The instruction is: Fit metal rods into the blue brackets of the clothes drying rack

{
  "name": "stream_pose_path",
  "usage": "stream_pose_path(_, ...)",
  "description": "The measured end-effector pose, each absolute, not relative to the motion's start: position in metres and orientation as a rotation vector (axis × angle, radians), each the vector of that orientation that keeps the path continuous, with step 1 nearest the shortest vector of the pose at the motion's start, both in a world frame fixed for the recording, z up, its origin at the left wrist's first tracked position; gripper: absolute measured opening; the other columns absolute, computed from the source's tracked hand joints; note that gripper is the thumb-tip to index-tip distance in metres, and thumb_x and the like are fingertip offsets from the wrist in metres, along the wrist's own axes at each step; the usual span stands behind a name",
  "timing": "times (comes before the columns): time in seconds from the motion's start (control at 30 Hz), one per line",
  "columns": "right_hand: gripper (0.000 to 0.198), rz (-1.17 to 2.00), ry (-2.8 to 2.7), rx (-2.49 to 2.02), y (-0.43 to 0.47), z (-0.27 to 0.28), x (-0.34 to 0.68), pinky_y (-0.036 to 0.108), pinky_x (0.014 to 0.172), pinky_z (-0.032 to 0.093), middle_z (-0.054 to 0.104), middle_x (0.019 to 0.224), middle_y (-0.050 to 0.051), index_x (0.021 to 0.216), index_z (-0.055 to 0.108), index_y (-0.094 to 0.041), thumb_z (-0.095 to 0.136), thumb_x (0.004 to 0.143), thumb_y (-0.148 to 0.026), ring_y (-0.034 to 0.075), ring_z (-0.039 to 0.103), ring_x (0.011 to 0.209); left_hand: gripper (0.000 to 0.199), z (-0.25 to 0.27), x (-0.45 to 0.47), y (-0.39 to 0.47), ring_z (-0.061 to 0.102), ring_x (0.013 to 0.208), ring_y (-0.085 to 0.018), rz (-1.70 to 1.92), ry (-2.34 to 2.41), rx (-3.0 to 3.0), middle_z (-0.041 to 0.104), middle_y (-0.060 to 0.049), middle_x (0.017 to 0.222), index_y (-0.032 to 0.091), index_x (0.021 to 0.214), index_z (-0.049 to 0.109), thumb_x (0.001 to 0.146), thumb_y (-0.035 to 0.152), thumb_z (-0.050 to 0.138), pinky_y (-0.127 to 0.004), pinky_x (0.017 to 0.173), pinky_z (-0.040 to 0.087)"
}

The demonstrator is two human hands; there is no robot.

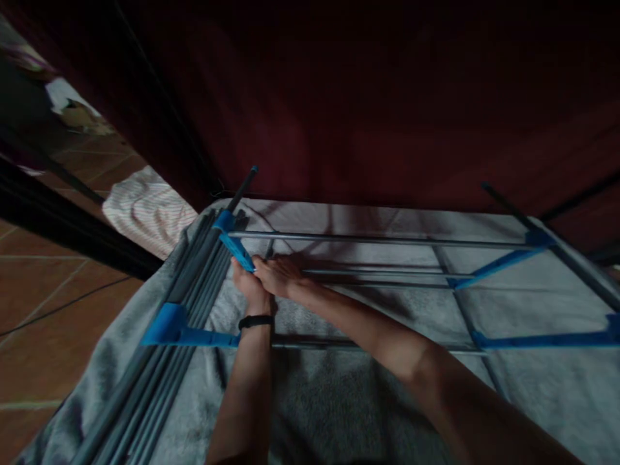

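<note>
A metal frame with blue plastic brackets, which looks like a folding drying rack, lies across a grey blanket. My left hand [248, 285], with a black band at the wrist, is closed around the lower end of the upper left blue bracket [237, 250]. Right beside it, my right hand [279, 274] wraps over the end of a thin metal rod [378, 274] where it meets that bracket. The fingertips of both hands are partly hidden. Another blue bracket [201, 337] is nearer to me, behind my left wrist.
Several grey tubes [159, 381] lie side by side along the left. Further blue brackets [504, 263] join the rods on the right. The grey blanket [329, 400] lies underneath. Dark red curtains [368, 129] hang behind, and a tiled floor [62, 310] shows at left.
</note>
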State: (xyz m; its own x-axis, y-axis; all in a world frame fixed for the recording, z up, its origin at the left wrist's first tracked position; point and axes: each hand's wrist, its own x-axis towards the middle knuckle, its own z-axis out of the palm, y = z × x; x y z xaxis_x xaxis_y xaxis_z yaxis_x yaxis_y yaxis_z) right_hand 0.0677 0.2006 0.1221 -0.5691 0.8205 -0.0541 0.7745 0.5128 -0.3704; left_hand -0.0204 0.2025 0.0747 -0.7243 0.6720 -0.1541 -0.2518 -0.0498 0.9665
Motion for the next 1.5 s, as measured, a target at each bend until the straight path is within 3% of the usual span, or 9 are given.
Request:
stream_pose_path(0.2, 0.040, 0.229, -2.392, -1.194, 0.145, 0.111, 0.120, 0.043, 0.114, 0.047, 0.060, 0.148, 0.010, 0.148, 0.051, -0.024, 0.048, 0.108, -0.022, 0.024, 0.058, 0.131, 0.041, 0.073, -0.013, 0.206, 0.040, 0.059, -0.011, 1.810, 1.539, 0.494, 0.040, 0.006, 0.069, 0.023, 0.079, 0.042, 0.108, 0.046, 0.026, -0.025, 0.055, 0.037)
stream_pose_path(0.33, 0.042, 0.305, -2.095, -1.358, 0.084, 0.086, 0.214, 0.047, 0.117, 0.047, 0.062, 0.144, 0.011, 0.143, 0.059, -0.025, 0.049, 0.104, -0.017, 0.025, 0.058, 0.132, 0.031, 0.061, -0.020, 0.211, 0.049, 0.065, -0.014, 1.840, 1.538, 0.580, 0.045, 0.003, 0.076, 0.025, 0.084, 0.042, 0.103, 0.045, 0.028, -0.026, 0.061, 0.045)
stream_pose_path(0.47, 0.031, 0.290, -1.602, -1.587, 0.022, 0.055, 0.320, 0.047, 0.107, 0.055, 0.071, 0.122, 0.011, 0.122, 0.068, -0.024, 0.045, 0.101, -0.024, 0.026, 0.067, 0.119, 0.008, 0.050, -0.024, 0.201, 0.055, 0.083, -0.016, 1.914, 1.776, 0.579, 0.044, 0.002, 0.086, 0.025, 0.088, 0.038, 0.095, 0.025, 0.043, -0.034, 0.086, 0.052)
stream_pose_path(0.6, 0.026, 0.266, -1.155, -1.833, -0.033, 0.035, 0.393, 0.045, 0.092, 0.059, 0.074, 0.108, 0.011, 0.108, 0.069, -0.024, 0.051, 0.095, -0.037, 0.028, 0.071, 0.102, 0.021, 0.049, 0.005, 0.148, 0.057, 0.113, -0.022, 1.969, 1.816, 0.776, 0.057, -0.002, 0.111, 0.025, 0.102, 0.048, 0.087, 0.019, 0.060, -0.041, 0.111, 0.044)
stream_pose_path(0.67, 0.026, 0.295, -1.036, -1.907, -0.054, 0.030, 0.412, 0.043, 0.086, 0.058, 0.075, 0.103, 0.010, 0.104, 0.069, -0.024, 0.052, 0.093, -0.041, 0.028, 0.070, 0.095, 0.017, 0.051, 0.028, 0.114, 0.060, 0.111, -0.024, 1.804, 1.811, 1.249, 0.062, -0.004, 0.114, 0.026, 0.109, 0.059, 0.094, 0.032, 0.060, -0.044, 0.108, 0.048)
stream_pose_path(0.8, 0.024, 0.264, -0.859, -1.969, -0.080, 0.026, 0.427, 0.040, 0.078, 0.054, 0.070, 0.086, 0.005, 0.099, 0.065, -0.025, 0.052, 0.092, -0.044, 0.025, 0.064, 0.078, 0.026, 0.048, 0.070, 0.065, 0.069, 0.107, -0.024, 1.079, 1.226, 2.020, 0.073, -0.006, 0.110, 0.026, 0.112, 0.071, 0.104, 0.043, 0.053, -0.041, 0.099, 0.055)
stream_pose_path(1.0, 0.020, -0.034, -0.653, -1.978, -0.093, 0.010, 0.436, 0.043, 0.089, 0.052, 0.064, 0.098, 0.006, 0.101, 0.056, -0.026, 0.051, 0.086, -0.039, 0.026, 0.062, 0.093, 0.031, 0.028, 0.102, 0.037, 0.071, 0.120, -0.027, 0.455, 0.956, 2.546, 0.075, -0.008, 0.126, 0.025, 0.128, 0.071, 0.105, 0.039, 0.055, -0.043, 0.101, 0.059)
stream_pose_path(1.2, 0.051, 0.213, -0.711, -1.915, -0.094, -0.006, 0.452, 0.045, 0.095, 0.057, 0.070, 0.121, 0.012, 0.131, 0.052, -0.023, 0.053, 0.082, -0.035, 0.026, 0.068, 0.109, 0.032, 0.026, 0.109, 0.037, 0.076, 0.105, -0.024, 0.273, 0.927, 2.647, 0.079, -0.008, 0.116, 0.024, 0.122, 0.073, 0.108, 0.030, 0.044, -0.037, 0.087, 0.061)
stream_pose_path(1.5, 0.036, 0.211, -0.805, -2.044, -0.084, -0.005, 0.456, 0.050, 0.101, 0.056, 0.075, 0.105, 0.009, 0.115, 0.064, -0.024, 0.052, 0.082, -0.032, 0.027, 0.070, 0.103, 0.038, 0.025, 0.109, 0.043, 0.078, 0.103, -0.026, 0.306, 0.932, 2.687, 0.080, -0.009, 0.119, 0.023, 0.130, 0.072, 0.109, 0.033, 0.042, -0.038, 0.083, 0.061)
